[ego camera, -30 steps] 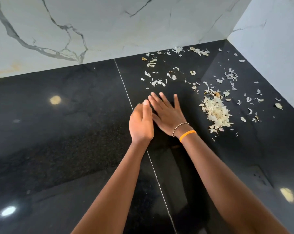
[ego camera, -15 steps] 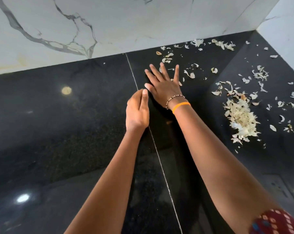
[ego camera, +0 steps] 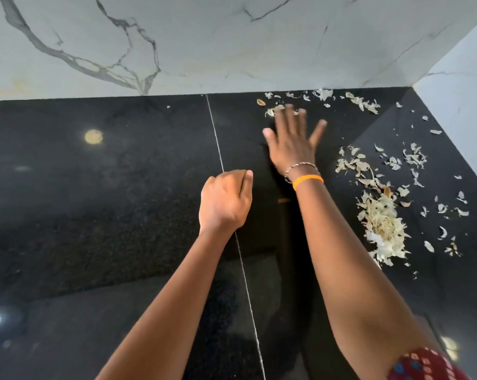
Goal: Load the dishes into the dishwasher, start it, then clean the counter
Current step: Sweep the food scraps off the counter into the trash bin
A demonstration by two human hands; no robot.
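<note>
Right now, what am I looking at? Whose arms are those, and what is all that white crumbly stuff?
The picture comes from a camera worn on a person's head, so you look down along their own two arms. There is no machine here, only bare hands. The right hand, with an orange band and a bead bracelet at the wrist, is spread flat with straight fingers near some scraps by the wall. It looks blurred, so it is probably sweeping. The left hand is loosely curled beside it; whether it holds anything is hidden. They are over a shiny black counter below a white marble wall. The crumbly stuff is dry, papery peelings, one big heap and many scattered bits.
</note>
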